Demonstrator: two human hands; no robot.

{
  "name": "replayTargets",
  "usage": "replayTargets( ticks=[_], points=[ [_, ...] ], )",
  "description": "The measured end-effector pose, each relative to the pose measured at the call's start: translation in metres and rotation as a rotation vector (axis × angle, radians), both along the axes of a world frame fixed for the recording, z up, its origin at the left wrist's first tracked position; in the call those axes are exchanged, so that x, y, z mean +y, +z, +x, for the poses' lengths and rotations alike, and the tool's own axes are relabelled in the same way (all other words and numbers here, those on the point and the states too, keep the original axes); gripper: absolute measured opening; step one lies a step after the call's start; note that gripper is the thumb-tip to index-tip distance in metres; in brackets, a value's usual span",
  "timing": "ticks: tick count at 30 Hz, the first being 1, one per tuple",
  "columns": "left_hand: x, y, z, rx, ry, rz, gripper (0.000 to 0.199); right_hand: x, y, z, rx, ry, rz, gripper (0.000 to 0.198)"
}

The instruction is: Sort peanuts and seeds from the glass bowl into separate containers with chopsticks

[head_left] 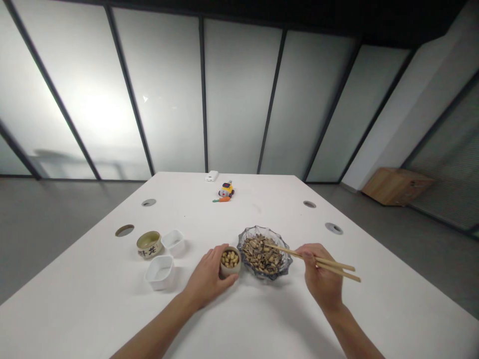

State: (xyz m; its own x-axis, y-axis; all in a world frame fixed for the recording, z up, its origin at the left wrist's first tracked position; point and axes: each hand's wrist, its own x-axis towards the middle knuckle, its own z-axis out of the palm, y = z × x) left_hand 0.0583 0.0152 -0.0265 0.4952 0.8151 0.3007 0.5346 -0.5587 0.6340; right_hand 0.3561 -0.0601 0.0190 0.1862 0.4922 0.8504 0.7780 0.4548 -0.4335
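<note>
My left hand (pixel 209 273) is wrapped round a small beige cup (pixel 229 271) that stands on the white table. Peanuts (pixel 229 259), or similar pale nuts, fill the cup. Just to its right is a scalloped glass bowl (pixel 286 267) heaped with striped sunflower seeds (pixel 262 253). A pair of wooden chopsticks (pixel 333 264) is gripped in my right hand (pixel 322 276), which hovers right of the bowl. Their tips reach in over the seeds; whether a seed is pinched between them is too small to tell.
Left of my left hand stand two white square dishes (pixel 160 273) and an olive-green bowl (pixel 148 244) with dark characters. Farther back lie a toy carrot (pixel 221 199), a yellow toy vehicle (pixel 226 189) and a white device (pixel 211 176). Round cable holes (pixel 334 228) pierce the table (pixel 239 324) near its sides.
</note>
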Motion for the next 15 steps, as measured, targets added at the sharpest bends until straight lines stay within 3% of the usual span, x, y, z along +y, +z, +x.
replayTargets(
  ticks=[15],
  points=[
    [-0.0017, 0.0037, 0.0002, -0.007, -0.003, -0.006, 0.067, 0.0038, -0.0024, -0.0024, -0.031, 0.115, -0.19, 0.036]
  ],
)
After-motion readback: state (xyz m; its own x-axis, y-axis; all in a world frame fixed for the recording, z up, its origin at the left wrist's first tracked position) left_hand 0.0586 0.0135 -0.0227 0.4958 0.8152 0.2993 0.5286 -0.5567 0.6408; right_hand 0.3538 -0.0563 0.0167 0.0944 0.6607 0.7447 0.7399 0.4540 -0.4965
